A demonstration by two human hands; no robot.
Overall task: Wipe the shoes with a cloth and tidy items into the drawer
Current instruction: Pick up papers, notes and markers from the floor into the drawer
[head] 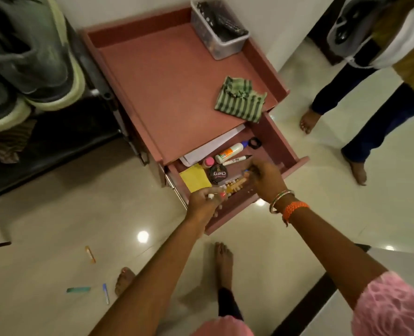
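A pink bedside cabinet stands with its top drawer pulled open. Inside lie a yellow pad, a round black polish tin, a glue bottle, a marker and white papers. Both hands reach into the drawer. My left hand pinches small items, one with a red tip. My right hand grips the far end of a clear strip of small orange vials. A green striped cloth lies folded on the cabinet top. Grey shoes with pale green soles sit on a dark rack at the left.
A clear plastic box with dark contents stands at the cabinet's back right corner. On the floor to the left lie an orange tube, a teal strip and a blue pen. Another person stands barefoot at the right.
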